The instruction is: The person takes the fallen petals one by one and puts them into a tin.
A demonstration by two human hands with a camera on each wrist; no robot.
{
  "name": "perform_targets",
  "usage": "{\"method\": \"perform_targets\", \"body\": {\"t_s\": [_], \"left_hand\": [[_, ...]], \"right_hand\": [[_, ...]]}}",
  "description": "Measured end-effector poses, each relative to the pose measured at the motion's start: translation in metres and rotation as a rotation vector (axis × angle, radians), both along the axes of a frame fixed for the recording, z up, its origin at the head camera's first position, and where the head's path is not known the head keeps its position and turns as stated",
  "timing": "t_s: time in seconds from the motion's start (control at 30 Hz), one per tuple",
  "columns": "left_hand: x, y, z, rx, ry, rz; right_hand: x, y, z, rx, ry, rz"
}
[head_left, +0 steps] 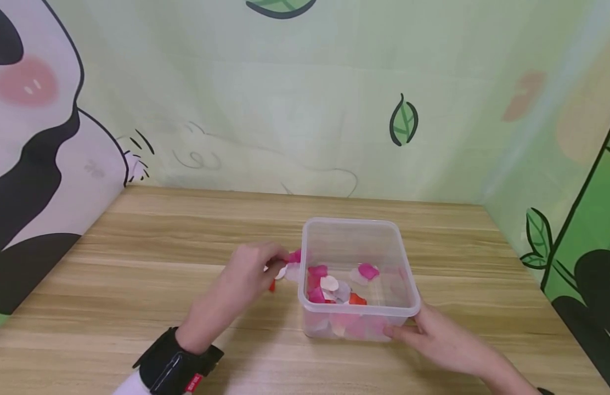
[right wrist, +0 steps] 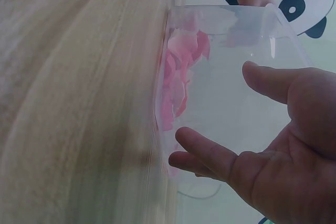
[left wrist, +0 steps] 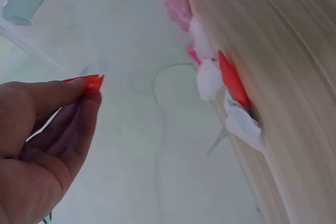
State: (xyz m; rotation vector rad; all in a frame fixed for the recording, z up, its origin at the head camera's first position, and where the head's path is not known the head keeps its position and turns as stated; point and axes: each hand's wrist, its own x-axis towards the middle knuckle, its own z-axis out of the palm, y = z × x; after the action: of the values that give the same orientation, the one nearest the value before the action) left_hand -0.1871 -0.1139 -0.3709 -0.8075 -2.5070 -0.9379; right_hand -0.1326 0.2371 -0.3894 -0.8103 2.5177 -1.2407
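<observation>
Between thumb and fingertips, my left hand [head_left: 253,269] pinches a red petal [left wrist: 93,83], seen in the left wrist view. This hand is just left of a clear plastic box [head_left: 354,310]. Pink petals [head_left: 318,271], a white petal [head_left: 329,283] and an orange-red petal [head_left: 357,299] lie inside with several others. Spread around the box's near right corner, my right hand [head_left: 443,337] touches its walls with fairly straight fingers. A loose red petal [left wrist: 233,80] and white petals [left wrist: 210,80] lie on the table by the left hand, partly hidden in the head view.
The box stands upright on a wood-grain table [head_left: 152,263]. A printed cloth backdrop [head_left: 305,109] with a panda and leaves rises behind the table and along its sides. A black band [head_left: 174,362] wraps the left wrist.
</observation>
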Motion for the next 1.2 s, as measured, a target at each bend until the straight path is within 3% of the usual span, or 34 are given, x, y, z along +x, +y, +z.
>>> {"method": "perform_targets", "body": {"t_s": [0.3,0.53,0.87,1.07,1.2], "left_hand": [[0.013,0.009,0.013,0.141,0.255,-0.062],[0.019,0.017,0.018,0.216,0.398,-0.184],[0.024,0.023,0.02,0.195,0.353,-0.312],[0.023,0.023,0.017,0.183,0.371,-0.288],[0.021,0.022,0.016,0.188,0.359,-0.231]], "right_hand": [[0.0,0.0,0.001,0.001,-0.011,-0.003],[0.0,-0.001,0.001,0.012,-0.007,-0.011],[0.001,-0.001,0.001,0.027,-0.01,-0.023],[0.001,-0.001,0.002,0.017,-0.029,-0.02],[0.001,-0.001,0.001,0.019,-0.019,-0.018]]}}
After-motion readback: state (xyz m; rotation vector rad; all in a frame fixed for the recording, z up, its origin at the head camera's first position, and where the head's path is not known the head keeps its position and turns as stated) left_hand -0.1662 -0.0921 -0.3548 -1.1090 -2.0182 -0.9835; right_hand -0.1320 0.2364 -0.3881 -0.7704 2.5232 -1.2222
